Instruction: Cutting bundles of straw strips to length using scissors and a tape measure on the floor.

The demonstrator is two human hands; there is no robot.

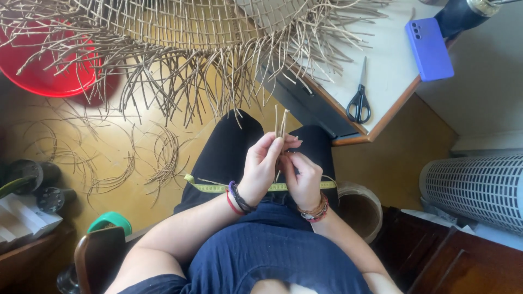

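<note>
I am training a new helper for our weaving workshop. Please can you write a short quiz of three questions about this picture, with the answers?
1. True or false: the left hand and the right hand together hold a few thin reed strips above the lap.
2. Which thing lies across the thighs under the hands? A) a yellow measuring tape B) a red ribbon C) a metal ruler
3. Fill in: on the white table, the black-handled ______ lie beside a blue phone.

Key: 1 true; 2 A; 3 scissors.
</note>
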